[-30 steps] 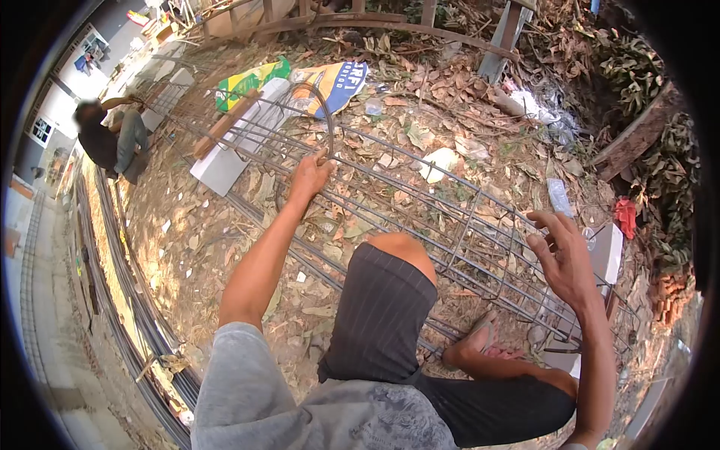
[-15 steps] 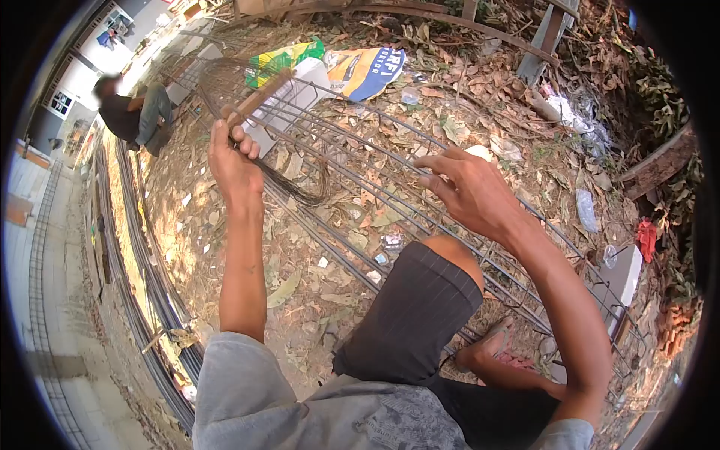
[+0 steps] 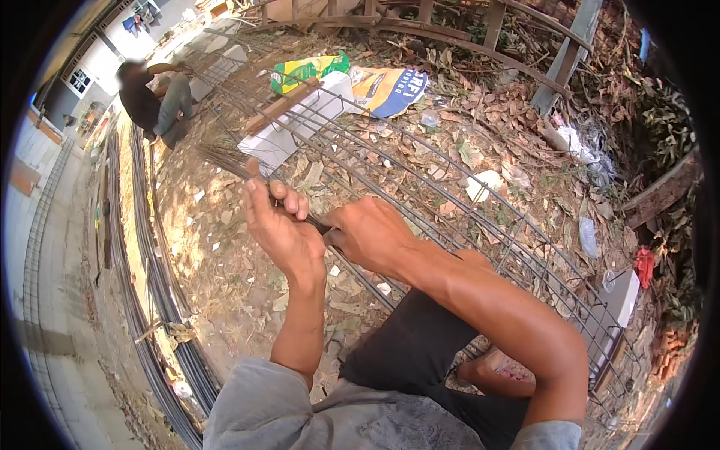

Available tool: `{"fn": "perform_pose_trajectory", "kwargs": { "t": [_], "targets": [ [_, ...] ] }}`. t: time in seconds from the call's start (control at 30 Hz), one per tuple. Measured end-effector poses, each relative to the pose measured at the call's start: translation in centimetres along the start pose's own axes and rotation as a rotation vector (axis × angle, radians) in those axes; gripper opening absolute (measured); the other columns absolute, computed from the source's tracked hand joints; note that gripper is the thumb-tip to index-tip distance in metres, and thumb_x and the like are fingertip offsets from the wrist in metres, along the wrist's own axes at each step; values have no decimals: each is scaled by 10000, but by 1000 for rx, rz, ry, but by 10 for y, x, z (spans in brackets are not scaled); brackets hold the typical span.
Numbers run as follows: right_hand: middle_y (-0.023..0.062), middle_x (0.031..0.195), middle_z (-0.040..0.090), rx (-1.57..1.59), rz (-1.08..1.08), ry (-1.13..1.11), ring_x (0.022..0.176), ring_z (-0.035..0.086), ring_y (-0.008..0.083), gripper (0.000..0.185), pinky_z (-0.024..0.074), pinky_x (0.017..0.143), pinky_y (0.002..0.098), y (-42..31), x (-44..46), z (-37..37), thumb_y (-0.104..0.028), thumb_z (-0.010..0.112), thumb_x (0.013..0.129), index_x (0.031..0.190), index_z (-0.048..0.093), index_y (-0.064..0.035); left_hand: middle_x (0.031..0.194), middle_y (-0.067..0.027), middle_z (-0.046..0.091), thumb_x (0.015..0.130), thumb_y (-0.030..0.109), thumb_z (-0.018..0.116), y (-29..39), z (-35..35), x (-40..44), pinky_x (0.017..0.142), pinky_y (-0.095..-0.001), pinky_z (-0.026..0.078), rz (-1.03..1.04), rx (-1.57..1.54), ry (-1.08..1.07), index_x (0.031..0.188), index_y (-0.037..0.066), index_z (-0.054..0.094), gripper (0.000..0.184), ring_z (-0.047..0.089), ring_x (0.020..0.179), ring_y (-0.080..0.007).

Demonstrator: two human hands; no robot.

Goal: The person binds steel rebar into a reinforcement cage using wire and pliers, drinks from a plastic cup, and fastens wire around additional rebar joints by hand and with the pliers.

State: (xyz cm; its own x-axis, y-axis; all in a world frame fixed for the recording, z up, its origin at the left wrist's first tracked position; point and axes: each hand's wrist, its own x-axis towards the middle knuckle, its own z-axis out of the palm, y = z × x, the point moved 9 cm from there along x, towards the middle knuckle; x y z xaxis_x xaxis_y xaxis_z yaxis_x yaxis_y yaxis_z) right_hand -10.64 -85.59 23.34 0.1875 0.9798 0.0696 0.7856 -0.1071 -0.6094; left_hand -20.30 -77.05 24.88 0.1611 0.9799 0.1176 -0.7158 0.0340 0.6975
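A bundle of thin dark tie wire [image 3: 225,160] runs through my left hand [image 3: 283,229], its fingers curled round it and its loose ends fanning out beyond. My right hand [image 3: 371,238] is closed with thumb and fingers together on the near end of the bundle, right beside the left hand. Exactly what the right fingertips pinch is hidden. Under and beyond both hands lies a long rebar cage [image 3: 517,251] of bars and stirrups. It rests on white blocks [image 3: 262,147], with a strip of wood [image 3: 282,109] on the far block.
Another person [image 3: 154,101] squats at the upper left near the cage's far end. Long bundled steel bars [image 3: 142,247] lie on the ground at left. Beyond the cage are a yellow and blue sack [image 3: 394,90], a green sack [image 3: 311,71] and a wooden fence [image 3: 442,34].
My right hand has left the cage bars and come across to the left hand, closing at the wire. My left hand has moved lower and rightward in view, still holding the wire bundle.
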Motion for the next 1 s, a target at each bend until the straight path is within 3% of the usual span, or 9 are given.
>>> {"fn": "perform_pose_trajectory", "kwargs": {
  "t": [0.1,0.2,0.43,0.73,0.83,1.0],
  "targets": [
    [241,887,734,181,29,30,896,712,424,147,551,836,499,0,-9,-14,-150,714,896,965,801,-53,807,19,492,1110,291,542,-2,-11,2,545,-231,383,0,-6,41,1491,33,487,463,439,630,-65],
    [207,907,752,180,46,-64,814,718,388,210,552,774,458,10,-6,-6,-163,754,875,1058,794,-68,804,18,495,1111,286,542,-4,-15,-4,550,-242,404,-9,20,64,1500,32,479,469,459,639,-67],
    [204,898,761,276,26,-112,833,750,327,195,562,772,436,17,-4,-2,-179,767,900,1037,785,-41,862,15,558,1105,300,549,-11,-33,-3,593,-266,502,-54,93,94,1489,79,493,447,572,697,-89],
    [235,882,733,75,15,7,837,723,398,204,550,784,458,10,-12,-15,-179,706,945,1044,735,-3,1019,-48,565,1102,242,552,-24,-46,-3,713,-364,595,-60,173,111,1544,86,417,488,615,799,-149],
    [242,887,723,260,56,25,853,720,400,203,544,788,467,17,-11,-14,-182,694,957,1050,717,-2,976,-38,565,1106,247,544,-24,-53,-1,700,-360,577,-41,165,139,1534,76,419,478,605,786,-143],
    [240,895,723,274,63,1,869,723,396,209,540,802,474,25,-9,-15,-188,692,964,1060,711,-4,878,0,535,1112,271,532,-27,-62,6,672,-321,498,-25,102,156,1502,80,453,441,540,738,-115]
  ]
}}
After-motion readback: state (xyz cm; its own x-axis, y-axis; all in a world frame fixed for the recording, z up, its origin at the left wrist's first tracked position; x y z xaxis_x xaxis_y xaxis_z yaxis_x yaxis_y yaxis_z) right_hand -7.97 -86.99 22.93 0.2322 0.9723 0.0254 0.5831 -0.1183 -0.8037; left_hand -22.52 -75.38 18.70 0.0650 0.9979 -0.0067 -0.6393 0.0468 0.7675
